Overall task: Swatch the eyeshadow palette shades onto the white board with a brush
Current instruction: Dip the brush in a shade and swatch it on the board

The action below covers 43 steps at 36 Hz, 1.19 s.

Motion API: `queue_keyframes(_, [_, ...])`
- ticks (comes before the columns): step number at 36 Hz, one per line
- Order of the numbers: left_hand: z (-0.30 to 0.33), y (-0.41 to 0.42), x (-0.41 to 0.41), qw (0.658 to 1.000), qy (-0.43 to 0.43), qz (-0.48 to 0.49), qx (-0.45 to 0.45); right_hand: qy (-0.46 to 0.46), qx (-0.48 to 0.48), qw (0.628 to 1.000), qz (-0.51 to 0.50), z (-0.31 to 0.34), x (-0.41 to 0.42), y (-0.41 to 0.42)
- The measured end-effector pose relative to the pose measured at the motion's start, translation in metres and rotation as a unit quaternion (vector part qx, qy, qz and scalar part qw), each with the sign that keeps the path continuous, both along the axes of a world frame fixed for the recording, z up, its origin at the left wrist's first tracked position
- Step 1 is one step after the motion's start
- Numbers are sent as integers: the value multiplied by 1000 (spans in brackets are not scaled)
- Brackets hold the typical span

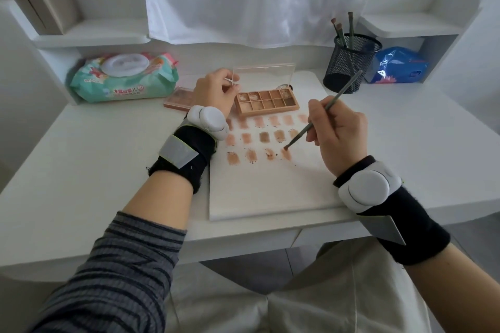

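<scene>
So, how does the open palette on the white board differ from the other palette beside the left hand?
The open palette lies on the white board with its clear lid raised and all ten pans showing; the other palette lies off the board on the desk, and the left hand partly hides it. The open palette's frame looks tan, the other one pinker. Both are flat and hold brownish shades.

wet wipes pack (123, 80), mesh pen cup (349, 67), blue bag (396, 66)
</scene>
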State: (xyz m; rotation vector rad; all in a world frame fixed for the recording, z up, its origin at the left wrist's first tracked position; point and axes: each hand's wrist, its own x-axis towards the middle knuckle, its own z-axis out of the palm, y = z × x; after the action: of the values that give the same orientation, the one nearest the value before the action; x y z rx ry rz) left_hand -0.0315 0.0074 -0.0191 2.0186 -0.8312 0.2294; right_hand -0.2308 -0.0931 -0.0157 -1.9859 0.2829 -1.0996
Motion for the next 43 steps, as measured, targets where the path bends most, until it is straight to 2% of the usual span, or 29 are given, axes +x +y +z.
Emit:
queue_keyframes(3, [-1, 0, 0, 1000, -3, -1, 1, 7, 16, 1000, 12, 0, 1, 0])
queue_keyframes(11, [-2, 0, 1, 1000, 3, 3, 11, 52, -111, 992, 29, -3, 0, 0])
queue_keyframes(20, [-3, -1, 3, 1000, 12, -12, 16, 7, -40, 998, 45, 2, -2, 3])
queue_keyframes(26, [-5, -1, 3, 999, 19, -12, 23, 67, -57, 995, 53, -1, -1, 2])
queue_keyframes(33, [-4, -2, 3, 999, 14, -8, 29, 12, -28, 999, 36, 2, -1, 3])
queue_keyframes(39, [-3, -1, 3, 1000, 7, -15, 25, 76, -47, 995, 52, 0, -1, 3])
queue_keyframes(43, [-3, -1, 3, 1000, 16, -18, 4, 53, -31, 997, 50, 0, -2, 3])
